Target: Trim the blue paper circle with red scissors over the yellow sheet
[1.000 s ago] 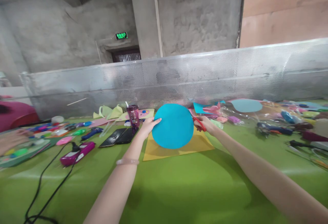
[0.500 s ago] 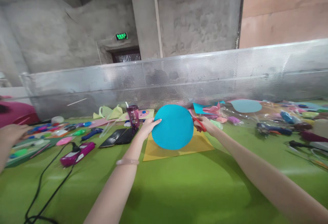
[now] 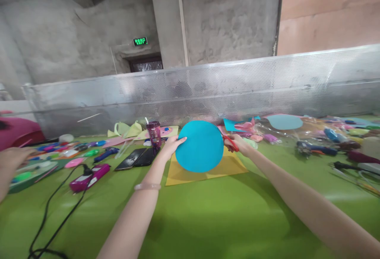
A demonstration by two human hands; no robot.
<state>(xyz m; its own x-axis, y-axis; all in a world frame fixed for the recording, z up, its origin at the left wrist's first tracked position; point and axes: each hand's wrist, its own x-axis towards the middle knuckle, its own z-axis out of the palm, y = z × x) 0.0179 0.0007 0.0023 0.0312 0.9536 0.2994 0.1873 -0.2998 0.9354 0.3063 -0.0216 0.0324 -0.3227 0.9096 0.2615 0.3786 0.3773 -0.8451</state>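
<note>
A round blue sheet of paper (image 3: 199, 146) is held up in front of me, its face toward the camera. My left hand (image 3: 172, 146) pinches its left edge, thumb on the near face and the fingers behind, out of sight. In my right hand (image 3: 237, 145) is a pair of red-handled scissors (image 3: 232, 143), the blades at the disc's right edge and mostly hidden. Beneath the disc, a yellow sheet (image 3: 204, 176) lies flat on the green tabletop (image 3: 213, 219).
Left of my arm lie two phones (image 3: 132, 159), a dark tumbler with a straw (image 3: 154, 137) and a purple power strip (image 3: 90, 178) with a black cable. Another person's hand (image 3: 12, 164) is at far left. A glue gun (image 3: 316, 149) lies right; a perforated metal panel (image 3: 208, 89) stands behind.
Almost nothing differs. The blue disc and both hands hold nearly the same place, and the other person's hand at far left has shifted slightly.
</note>
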